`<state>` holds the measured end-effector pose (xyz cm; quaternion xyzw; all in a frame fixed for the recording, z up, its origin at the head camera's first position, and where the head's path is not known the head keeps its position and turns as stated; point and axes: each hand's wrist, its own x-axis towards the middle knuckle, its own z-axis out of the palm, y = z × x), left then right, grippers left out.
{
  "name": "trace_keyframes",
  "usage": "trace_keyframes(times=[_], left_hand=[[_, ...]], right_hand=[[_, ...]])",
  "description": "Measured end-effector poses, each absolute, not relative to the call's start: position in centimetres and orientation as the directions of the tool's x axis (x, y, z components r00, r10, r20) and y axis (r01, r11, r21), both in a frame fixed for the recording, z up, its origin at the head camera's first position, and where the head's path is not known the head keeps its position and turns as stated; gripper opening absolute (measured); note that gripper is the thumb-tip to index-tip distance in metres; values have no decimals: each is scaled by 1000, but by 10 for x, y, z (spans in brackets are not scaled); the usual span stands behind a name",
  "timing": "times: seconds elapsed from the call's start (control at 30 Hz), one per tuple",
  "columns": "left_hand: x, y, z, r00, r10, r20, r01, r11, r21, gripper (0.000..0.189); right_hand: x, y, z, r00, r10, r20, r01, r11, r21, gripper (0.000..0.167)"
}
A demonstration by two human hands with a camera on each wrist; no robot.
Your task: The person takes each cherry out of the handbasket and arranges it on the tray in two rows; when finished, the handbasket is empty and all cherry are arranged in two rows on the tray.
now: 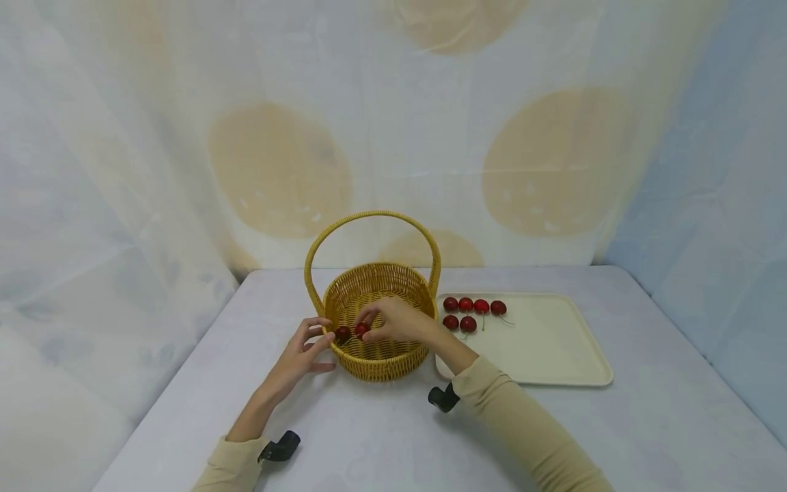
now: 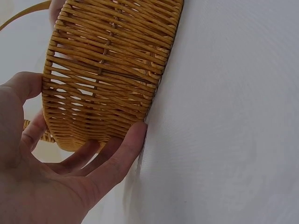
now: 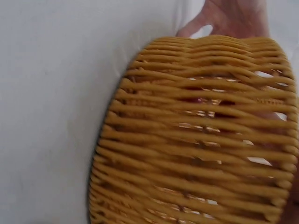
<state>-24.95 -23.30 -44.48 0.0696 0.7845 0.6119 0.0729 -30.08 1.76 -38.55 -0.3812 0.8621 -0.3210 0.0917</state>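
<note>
A round yellow wicker basket with a tall arched handle stands on the table. My left hand holds the basket's left side. In the left wrist view the thumb lies at the rim and the other fingers curve along the outer wall. Over the basket's inside, my right hand pinches a red cherry between thumb and fingertips. Right beside it, a darker cherry lies inside near the left rim. In the right wrist view the woven wall hides most of the right hand.
To the right of the basket, a cream rectangular tray lies on the white table. Several cherries with stems sit in two rows at its left end. A patterned cloth hangs behind the table.
</note>
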Motion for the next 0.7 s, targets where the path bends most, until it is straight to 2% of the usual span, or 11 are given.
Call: trace_keyframes(times=[0.37, 0.7], left_hand=[[-247, -233, -446, -981, 195, -24, 24, 239, 971, 46], [-248, -234, -442, -978, 210, -16, 35, 236, 971, 48]], right_hand=[[-299, 51, -367, -693, -709, 128, -618, 493, -612, 32], [-298, 91, -350, -718, -680, 148, -601, 499, -624, 31]])
